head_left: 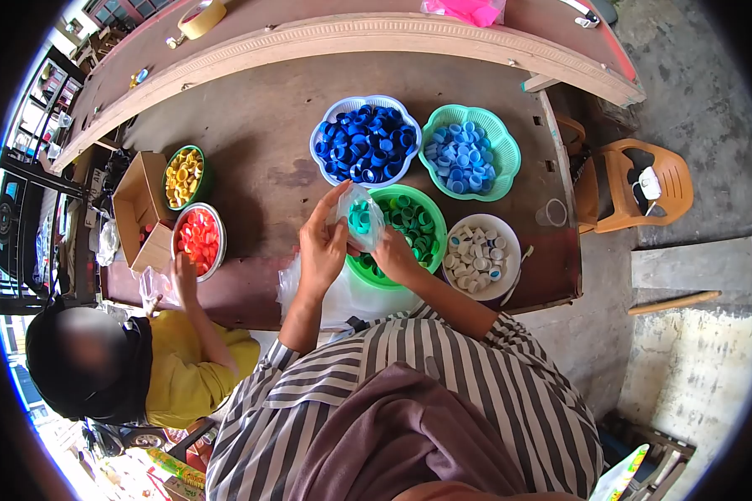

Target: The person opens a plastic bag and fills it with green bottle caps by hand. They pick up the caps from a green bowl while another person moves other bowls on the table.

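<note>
A small clear plastic bag (pixel 361 219) with teal-green caps inside is held between my hands, over the left part of a green basket (pixel 436 219) of dark green caps. My left hand (pixel 322 238) grips the bag's left side. On its right side, my right hand (pixel 394 253) has its fingers closed round the bag's edge. Behind the green basket are a basket of dark blue caps (pixel 366 140) and a mint basket of light blue caps (pixel 459 157). To the right sits a bowl of white caps (pixel 476 256). Clear plastic bags (pixel 334 292) lie beneath my forearms.
At the left, a person in yellow (pixel 188 367) reaches to a bowl of red caps (pixel 199 240). Near it are a cardboard box (pixel 138 204) and a bowl of yellow caps (pixel 184 177). A raised wooden shelf (pixel 342 37) crosses the back. An orange chair (pixel 668 184) stands right.
</note>
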{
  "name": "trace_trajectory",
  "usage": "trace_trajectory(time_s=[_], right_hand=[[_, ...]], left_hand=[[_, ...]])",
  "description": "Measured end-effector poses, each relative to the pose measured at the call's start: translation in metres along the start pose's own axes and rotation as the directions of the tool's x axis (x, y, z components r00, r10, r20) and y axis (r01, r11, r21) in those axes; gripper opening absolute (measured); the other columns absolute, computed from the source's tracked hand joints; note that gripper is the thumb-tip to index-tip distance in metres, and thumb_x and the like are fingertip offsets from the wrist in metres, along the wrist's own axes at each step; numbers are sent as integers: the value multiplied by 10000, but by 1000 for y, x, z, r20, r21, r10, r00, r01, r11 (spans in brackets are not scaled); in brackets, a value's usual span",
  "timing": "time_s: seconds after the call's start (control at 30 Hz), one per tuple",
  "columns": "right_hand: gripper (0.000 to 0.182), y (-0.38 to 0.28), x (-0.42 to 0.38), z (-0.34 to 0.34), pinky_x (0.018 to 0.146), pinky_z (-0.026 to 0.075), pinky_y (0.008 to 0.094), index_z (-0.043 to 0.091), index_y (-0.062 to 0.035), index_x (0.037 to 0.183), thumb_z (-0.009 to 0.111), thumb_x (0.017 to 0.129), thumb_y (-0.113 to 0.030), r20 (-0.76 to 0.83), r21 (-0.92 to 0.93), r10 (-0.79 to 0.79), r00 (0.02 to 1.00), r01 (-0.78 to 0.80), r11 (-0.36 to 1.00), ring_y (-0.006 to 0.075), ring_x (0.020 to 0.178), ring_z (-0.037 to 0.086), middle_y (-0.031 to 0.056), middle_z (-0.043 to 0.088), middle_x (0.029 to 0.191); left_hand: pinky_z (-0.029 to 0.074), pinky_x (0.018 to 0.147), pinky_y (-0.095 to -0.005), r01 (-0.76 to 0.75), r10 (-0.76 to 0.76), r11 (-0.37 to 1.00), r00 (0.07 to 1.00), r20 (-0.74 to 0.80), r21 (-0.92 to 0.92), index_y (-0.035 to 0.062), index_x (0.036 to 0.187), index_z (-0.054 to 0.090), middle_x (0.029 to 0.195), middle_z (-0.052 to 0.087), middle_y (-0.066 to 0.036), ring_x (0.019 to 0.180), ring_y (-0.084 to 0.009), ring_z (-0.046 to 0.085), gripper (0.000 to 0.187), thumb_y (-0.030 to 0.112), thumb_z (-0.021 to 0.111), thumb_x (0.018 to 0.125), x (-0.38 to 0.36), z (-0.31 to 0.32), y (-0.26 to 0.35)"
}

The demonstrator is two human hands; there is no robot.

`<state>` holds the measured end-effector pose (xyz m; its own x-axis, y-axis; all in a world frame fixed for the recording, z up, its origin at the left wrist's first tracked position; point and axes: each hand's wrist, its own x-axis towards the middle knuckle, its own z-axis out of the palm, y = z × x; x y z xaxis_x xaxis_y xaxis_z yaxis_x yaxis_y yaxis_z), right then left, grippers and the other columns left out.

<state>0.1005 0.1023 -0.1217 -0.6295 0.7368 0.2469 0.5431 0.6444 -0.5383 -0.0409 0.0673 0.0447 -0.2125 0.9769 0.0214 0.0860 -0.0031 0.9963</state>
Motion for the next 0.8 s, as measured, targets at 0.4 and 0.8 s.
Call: trace_trajectory(time_s=[0.4,0.8], right_hand=[[174,34,-18,-32,692,419,200,636,-46,999,624,932,-205,641,731,389,662,-681,-45,45,743,528,-28,605,838],[119,6,-22,-104,713,436,229,630,-34,992,617,934,-138,204,915,595,777,-368,167,80,776,534,-6,594,880]], left_hand=[[534,505,-240,2,-2,999,1000,-6,-51,44,1366,469,755,650,-57,558,-91,620,539,-104,381,856,10,-4,-3],[525,500,-229,19,-19,999,1000,9,-43,47,1375,461,716,637,-45,539,-92,617,540,-98,375,862,12,4,-4]])
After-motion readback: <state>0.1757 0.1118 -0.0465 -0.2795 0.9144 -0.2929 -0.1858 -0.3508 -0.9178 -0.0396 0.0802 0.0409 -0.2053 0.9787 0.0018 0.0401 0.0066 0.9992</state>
